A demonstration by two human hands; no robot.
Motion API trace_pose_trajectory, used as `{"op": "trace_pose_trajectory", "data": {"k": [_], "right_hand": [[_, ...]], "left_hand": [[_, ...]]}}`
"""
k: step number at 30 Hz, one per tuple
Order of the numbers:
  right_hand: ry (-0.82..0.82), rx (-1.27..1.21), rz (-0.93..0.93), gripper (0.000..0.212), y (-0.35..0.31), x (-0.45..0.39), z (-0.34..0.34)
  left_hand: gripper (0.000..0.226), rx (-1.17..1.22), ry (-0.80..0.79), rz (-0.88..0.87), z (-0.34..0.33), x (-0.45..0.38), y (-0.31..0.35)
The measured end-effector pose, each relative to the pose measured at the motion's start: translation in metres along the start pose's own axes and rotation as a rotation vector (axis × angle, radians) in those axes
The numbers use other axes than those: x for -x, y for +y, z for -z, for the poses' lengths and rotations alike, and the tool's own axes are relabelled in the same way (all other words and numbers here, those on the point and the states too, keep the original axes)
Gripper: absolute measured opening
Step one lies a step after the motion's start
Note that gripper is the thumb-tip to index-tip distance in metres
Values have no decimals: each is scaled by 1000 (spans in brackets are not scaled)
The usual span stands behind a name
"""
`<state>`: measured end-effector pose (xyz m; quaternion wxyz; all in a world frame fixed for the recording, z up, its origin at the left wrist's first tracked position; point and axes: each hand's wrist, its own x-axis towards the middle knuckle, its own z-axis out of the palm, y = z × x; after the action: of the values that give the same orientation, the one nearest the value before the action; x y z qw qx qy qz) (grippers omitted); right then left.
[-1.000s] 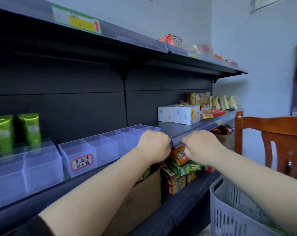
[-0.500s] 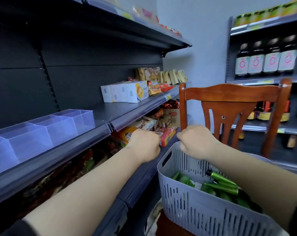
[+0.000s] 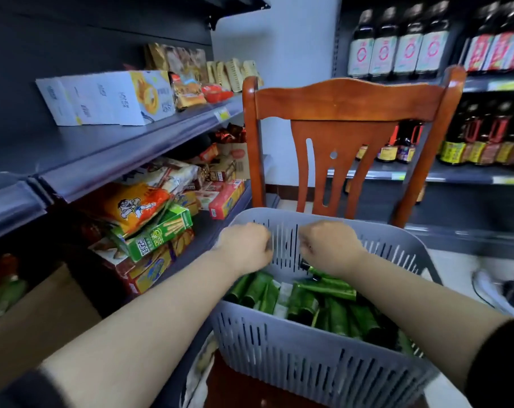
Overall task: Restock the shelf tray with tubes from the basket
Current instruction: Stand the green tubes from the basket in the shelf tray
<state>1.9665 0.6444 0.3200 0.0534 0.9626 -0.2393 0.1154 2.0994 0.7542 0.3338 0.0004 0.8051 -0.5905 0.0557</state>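
Observation:
A grey slotted plastic basket (image 3: 308, 360) stands on a wooden chair in front of me, filled with several green tubes (image 3: 317, 301) lying in a pile. Both of my hands hang over its far half with the fingers curled under. My left hand (image 3: 245, 248) is a fist above the left end of the pile, with nothing visible in it. My right hand (image 3: 329, 248) sits right over a tube with a black cap (image 3: 305, 265); its fingers are hidden, so a grip cannot be made out. The shelf tray is out of view.
The brown chair back (image 3: 349, 104) rises just behind the basket. Dark shelves on the left carry white boxes (image 3: 102, 98) above and snack packs (image 3: 149, 231) below. Sauce bottles (image 3: 397, 45) fill the shelving at the right. A cardboard box (image 3: 43, 313) sits low left.
The view has swung right and down, away from the clear trays on the shelf. Both hands have dropped from the shelf edge into the basket, over the tubes.

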Motion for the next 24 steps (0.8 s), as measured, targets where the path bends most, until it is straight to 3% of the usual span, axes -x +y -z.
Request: {"op": "trace_pose_trajectory", "data": {"k": [5, 10, 19, 24], "right_hand": [[-59, -109, -250, 11, 32, 13, -39], [-141, -192, -384, 7, 47, 17, -58], [-271, -248, -346, 15, 33, 7, -71], [-370, -168, -361, 15, 45, 11, -78]], "left_hand": [[21, 119, -90, -26, -33, -29, 17], [22, 175, -147, -13, -59, -37, 21], [24, 316, -343, 1, -71, -52, 21], [29, 224, -400, -32, -74, -85, 39]]}}
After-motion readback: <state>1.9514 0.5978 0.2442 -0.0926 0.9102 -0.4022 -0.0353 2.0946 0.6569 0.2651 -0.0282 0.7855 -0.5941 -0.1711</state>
